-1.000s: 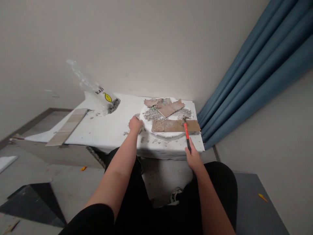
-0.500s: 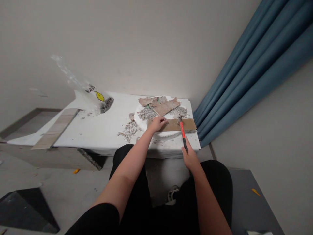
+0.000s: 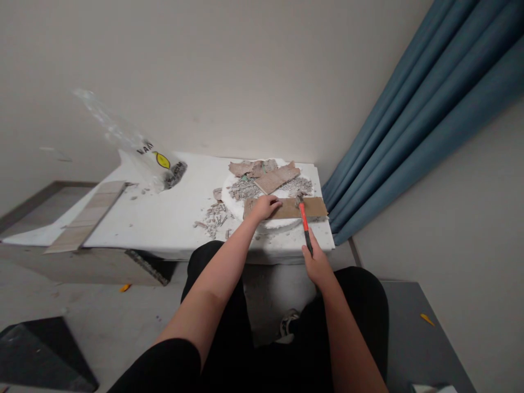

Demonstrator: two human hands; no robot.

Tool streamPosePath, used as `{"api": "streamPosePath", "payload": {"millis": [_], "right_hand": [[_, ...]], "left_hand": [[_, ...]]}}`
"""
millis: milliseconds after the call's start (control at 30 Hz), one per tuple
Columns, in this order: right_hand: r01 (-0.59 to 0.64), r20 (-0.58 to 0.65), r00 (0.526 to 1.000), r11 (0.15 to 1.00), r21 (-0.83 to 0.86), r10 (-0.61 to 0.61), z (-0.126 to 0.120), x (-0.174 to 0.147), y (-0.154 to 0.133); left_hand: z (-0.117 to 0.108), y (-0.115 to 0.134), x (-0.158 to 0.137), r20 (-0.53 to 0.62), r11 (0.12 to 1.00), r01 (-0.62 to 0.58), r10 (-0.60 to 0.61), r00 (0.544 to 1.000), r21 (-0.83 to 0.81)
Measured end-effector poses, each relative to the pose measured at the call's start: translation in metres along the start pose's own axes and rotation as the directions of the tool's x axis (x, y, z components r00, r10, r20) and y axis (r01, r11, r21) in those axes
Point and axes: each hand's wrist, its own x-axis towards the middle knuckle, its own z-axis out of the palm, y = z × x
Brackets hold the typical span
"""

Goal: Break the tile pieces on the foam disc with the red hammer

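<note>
In my right hand point(image 3: 317, 262) is a hammer point(image 3: 303, 215) with a red and black handle, its metal head at the surface of a brown board strip point(image 3: 315, 207). My left hand point(image 3: 264, 207) rests on the left part of that strip with its fingers curled together; what they hold, if anything, is too small to make out. Under the strip is a round white slab point(image 3: 235, 206) strewn with grey rubble point(image 3: 244, 189). Behind my left hand a broken brown board piece point(image 3: 278, 178) lies across the rubble, beside torn, ragged sheet pieces point(image 3: 245, 168).
A white cloth point(image 3: 164, 218) covers the low table. More fragments point(image 3: 213, 219) lie left of the slab. A clear plastic bag point(image 3: 158, 169) holding dark rubble stands farther left, near a plank point(image 3: 88, 215). Blue curtains point(image 3: 393, 109) hang close at the right.
The view has shifted slightly, moving the scene a little to the left. Both hands and the hammer keep nearly the same position over the board strip.
</note>
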Motion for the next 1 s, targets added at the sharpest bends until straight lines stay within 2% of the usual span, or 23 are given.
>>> {"api": "streamPosePath", "payload": {"millis": [667, 867, 1000], "right_hand": [[-0.022, -0.008, 1.0, 1.0, 0.018, 0.023, -0.003, 0.001, -0.01], [0.092, -0.009, 0.996, 0.994, 0.052, -0.091, -0.009, 0.004, -0.037], [0.108, 0.055, 0.992, 0.993, 0.054, -0.111, -0.003, 0.004, -0.047]], "left_hand": [[0.005, 0.002, -0.003, -0.019, 0.999, -0.028, 0.029, 0.999, 0.024], [0.011, 0.005, -0.008, -0.106, 0.997, -0.031, 0.023, 0.994, -0.076], [0.014, 0.004, -0.01, -0.115, 0.995, -0.04, 0.029, 0.993, -0.092]]}}
